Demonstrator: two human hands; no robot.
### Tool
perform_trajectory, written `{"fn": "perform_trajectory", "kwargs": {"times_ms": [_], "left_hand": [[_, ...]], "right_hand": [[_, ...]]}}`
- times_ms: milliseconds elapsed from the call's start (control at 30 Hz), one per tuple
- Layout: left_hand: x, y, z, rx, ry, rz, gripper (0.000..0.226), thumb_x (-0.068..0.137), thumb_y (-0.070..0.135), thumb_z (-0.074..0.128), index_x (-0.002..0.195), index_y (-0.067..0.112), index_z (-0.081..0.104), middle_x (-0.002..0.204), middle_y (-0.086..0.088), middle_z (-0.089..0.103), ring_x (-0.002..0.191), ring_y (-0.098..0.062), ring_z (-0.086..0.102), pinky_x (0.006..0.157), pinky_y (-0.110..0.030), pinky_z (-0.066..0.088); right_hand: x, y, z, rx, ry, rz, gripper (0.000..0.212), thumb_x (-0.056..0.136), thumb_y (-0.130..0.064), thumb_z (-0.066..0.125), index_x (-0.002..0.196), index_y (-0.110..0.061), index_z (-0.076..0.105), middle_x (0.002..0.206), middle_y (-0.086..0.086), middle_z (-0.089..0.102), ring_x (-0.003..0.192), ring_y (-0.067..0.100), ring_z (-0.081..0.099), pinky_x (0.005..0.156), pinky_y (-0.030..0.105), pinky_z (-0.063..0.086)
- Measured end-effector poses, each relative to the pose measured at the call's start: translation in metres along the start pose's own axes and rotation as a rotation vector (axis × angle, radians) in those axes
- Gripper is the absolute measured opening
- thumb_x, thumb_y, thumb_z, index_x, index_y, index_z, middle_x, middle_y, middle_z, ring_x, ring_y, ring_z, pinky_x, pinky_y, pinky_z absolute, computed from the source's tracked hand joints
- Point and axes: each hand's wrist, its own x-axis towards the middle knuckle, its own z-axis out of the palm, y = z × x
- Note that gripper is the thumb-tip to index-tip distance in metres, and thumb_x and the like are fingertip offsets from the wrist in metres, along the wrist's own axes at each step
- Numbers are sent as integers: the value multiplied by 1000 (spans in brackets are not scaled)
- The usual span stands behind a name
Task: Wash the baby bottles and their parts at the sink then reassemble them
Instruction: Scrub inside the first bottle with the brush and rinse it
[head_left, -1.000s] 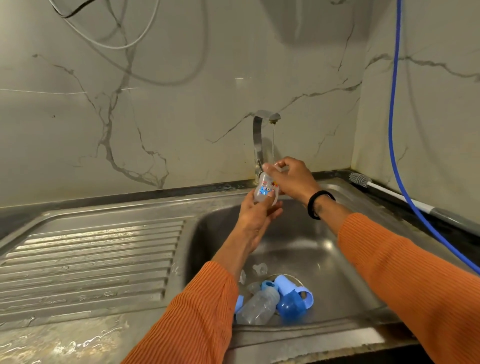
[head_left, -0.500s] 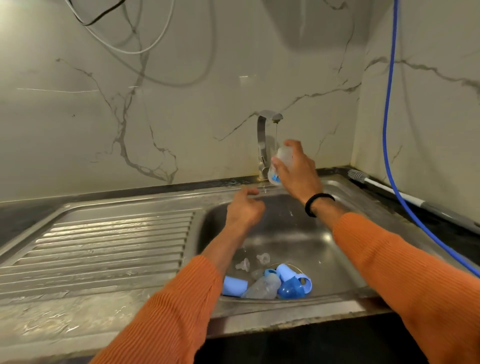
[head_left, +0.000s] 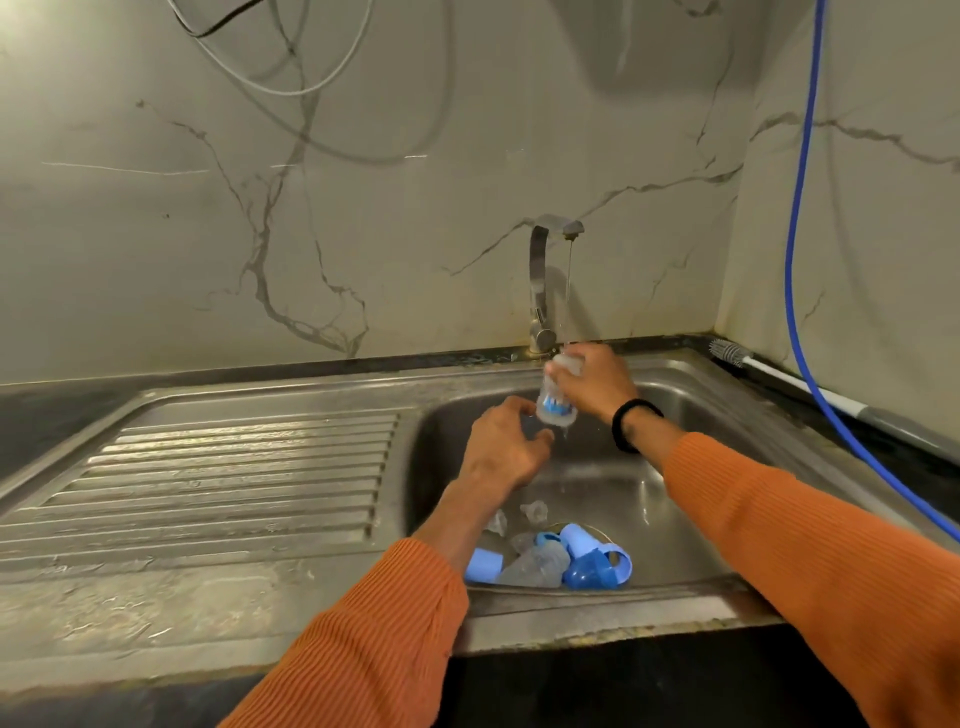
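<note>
Clear bottle (head_left: 555, 402): under the tap (head_left: 551, 270) stream, right hand (head_left: 595, 384) fingers wrapped round it.
Left hand (head_left: 501, 449): loosely curled, holding nothing, just below.
Outstanding: second bottle (head_left: 535, 567) and blue parts (head_left: 592, 564) in sink (head_left: 691, 415); reassembly not begun.

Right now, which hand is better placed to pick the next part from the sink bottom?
Left. The left hand holds nothing; the right hand grips the bottle under the tap.
</note>
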Motion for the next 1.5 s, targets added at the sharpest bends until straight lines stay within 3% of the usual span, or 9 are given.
{"fn": "perform_trajectory", "kwargs": {"times_ms": [100, 233, 333, 467, 767, 933, 1067, 1267, 1500], "left_hand": [[4, -4, 1, 15, -9, -41, 54, 96, 34, 70, 145, 19, 51, 143, -7, 57, 122, -17, 58, 91, -22, 42], [5, -4, 3, 16, 2, -46, 56, 96, 33, 69, 146, 19, 49, 146, -8, 55, 131, -22, 54, 103, -29, 44], [7, -7, 3, -20, 17, -47, 67, 95, 38, 70, 152, 19, 41, 147, -11, 54, 133, -26, 53, 108, -38, 44], [6, -3, 3, -126, 56, 19, 79, 88, 41, 77, 152, 22, 35, 145, -9, 56, 130, -25, 55, 107, -40, 47], [3, 0, 0, -110, 111, 86, 77, 96, 30, 71, 159, 24, 28, 146, -9, 56, 124, -26, 62, 103, -35, 48], [8, -3, 1, -113, 119, 8, 76, 100, 29, 65, 162, 24, 21, 146, -13, 56, 126, -27, 61, 106, -38, 47], [9, -3, -4, -192, 166, -83, 72, 97, 20, 69, 158, 25, 30, 141, -13, 61, 125, -25, 62, 100, -35, 50], [12, -6, -6, -272, 219, -145, 74, 94, 20, 73, 157, 25, 34, 142, -14, 60, 127, -27, 60, 103, -39, 49], [12, -6, -22, -379, 321, -183, 69, 84, 17, 83, 143, 18, 48, 134, -11, 64, 120, -26, 64, 99, -41, 55]], "right_hand": [[4, 6, -8, -38, 116, -101, 35, 104, -31, 58, 133, -11, 59, 114, 0, 60, 104, 15, 59, 87, 29, 47], [7, 20, -10, -15, -44, 100, 38, 100, -34, 66, 125, -6, 66, 123, 7, 69, 107, 24, 66, 94, 41, 56], [11, 14, -9, 409, -19, 267, 39, 104, -36, 59, 129, -8, 64, 124, 11, 70, 104, 23, 72, 84, 39, 63], [-5, -4, -8, 977, -335, 659, 30, 111, -26, 45, 123, -2, 58, 120, 27, 68, 100, 38, 72, 65, 41, 65], [-14, 0, -2, 1035, -517, 846, 27, 108, -27, 52, 115, 0, 56, 123, 29, 64, 83, 33, 73, 70, 37, 63], [-17, 5, 0, 462, -706, 731, 62, 105, -57, 43, 122, -1, 66, 106, 21, 77, 97, 32, 76, 85, 41, 63], [-19, 1, 9, 334, -649, 620, 54, 106, -52, 45, 121, -4, 63, 114, 21, 74, 106, 33, 74, 96, 47, 60], [-8, -2, 8, 428, -397, 326, 44, 101, -50, 59, 114, -9, 70, 108, 16, 76, 96, 30, 76, 86, 46, 64], [-6, -17, -6, 507, -407, 102, 50, 80, -38, 86, 117, -9, 72, 101, 9, 79, 96, 26, 77, 88, 41, 63]]}}
